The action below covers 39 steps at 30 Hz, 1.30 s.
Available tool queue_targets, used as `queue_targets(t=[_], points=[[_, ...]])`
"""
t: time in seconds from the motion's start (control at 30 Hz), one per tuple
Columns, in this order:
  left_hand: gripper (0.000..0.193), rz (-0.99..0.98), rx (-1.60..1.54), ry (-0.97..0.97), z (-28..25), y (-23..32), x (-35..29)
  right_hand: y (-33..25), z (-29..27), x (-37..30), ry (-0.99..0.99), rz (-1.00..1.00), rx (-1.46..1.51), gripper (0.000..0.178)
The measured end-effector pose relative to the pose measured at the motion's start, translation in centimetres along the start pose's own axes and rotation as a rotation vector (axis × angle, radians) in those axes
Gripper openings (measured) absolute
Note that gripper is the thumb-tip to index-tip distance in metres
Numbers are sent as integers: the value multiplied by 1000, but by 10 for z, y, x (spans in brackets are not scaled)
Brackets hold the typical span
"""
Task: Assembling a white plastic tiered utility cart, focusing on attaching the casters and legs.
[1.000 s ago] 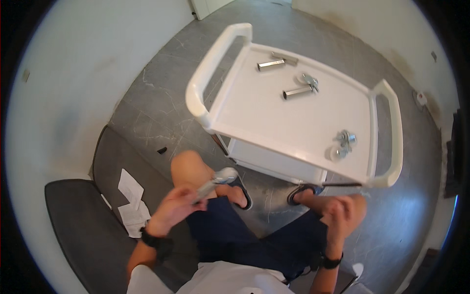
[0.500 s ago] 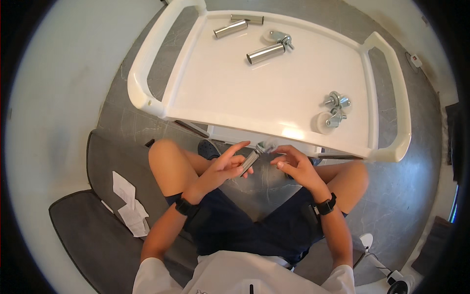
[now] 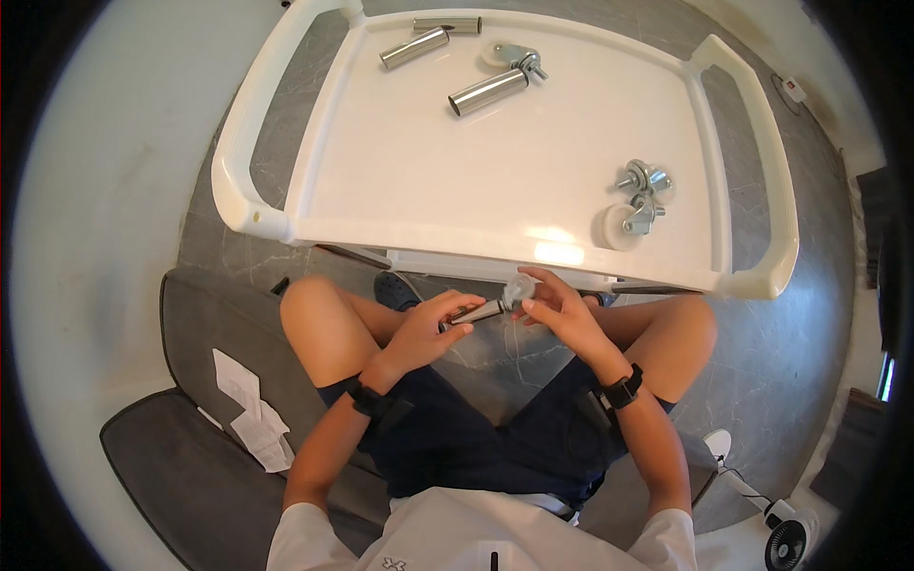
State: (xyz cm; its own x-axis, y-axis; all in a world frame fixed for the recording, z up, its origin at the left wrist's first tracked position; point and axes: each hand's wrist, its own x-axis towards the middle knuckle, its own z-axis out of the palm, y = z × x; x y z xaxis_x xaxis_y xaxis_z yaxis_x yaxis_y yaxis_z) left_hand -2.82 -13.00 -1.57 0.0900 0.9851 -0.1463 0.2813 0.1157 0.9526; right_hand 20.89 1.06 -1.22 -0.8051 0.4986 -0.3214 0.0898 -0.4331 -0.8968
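Observation:
In front of the white trolley's near edge, my left hand is closed around a short shiny metal tube. A caster wheel with a pale, translucent wheel sits at the tube's right end. My right hand grips this caster between thumb and fingers. How far its stem goes into the tube is hidden. On the trolley top lie a metal tube touching or close to a caster, and two more tubes, one nearer and one farther. Two casters rest together at the right.
The white trolley has a raised rim and a looped handle on each side. Folded papers lie on the grey seat to my left. A small fan stands at the lower right.
My right hand has closed on the caster, and my left fingers have wrapped round the tube. The tube has tilted closer to level. The view has shifted slightly, moving the trolley up and left.

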Motion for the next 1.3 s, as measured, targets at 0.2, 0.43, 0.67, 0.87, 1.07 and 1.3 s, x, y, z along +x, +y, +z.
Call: queue_targets(t=[0.2, 0.43, 0.67, 0.87, 1.07, 1.3], points=[[31, 65, 7, 143, -1, 7, 5, 7, 1, 0, -1, -2, 75, 51], [29, -215, -269, 166, -7, 17, -2, -6, 7, -6, 0, -19, 30, 53], [24, -174, -249, 41, 0, 36, 1, -2, 5, -5, 30, -93, 72, 52], [28, -74, 176, -28, 25, 55, 20, 7, 10, -6, 25, -134, -67, 53], [27, 16, 312, 145, 39, 54, 28, 0, 19, -9, 142, -199, 3, 53], [27, -59, 520, 299, 14, 54, 18, -4, -6, -17, 262, -409, -40, 37]])
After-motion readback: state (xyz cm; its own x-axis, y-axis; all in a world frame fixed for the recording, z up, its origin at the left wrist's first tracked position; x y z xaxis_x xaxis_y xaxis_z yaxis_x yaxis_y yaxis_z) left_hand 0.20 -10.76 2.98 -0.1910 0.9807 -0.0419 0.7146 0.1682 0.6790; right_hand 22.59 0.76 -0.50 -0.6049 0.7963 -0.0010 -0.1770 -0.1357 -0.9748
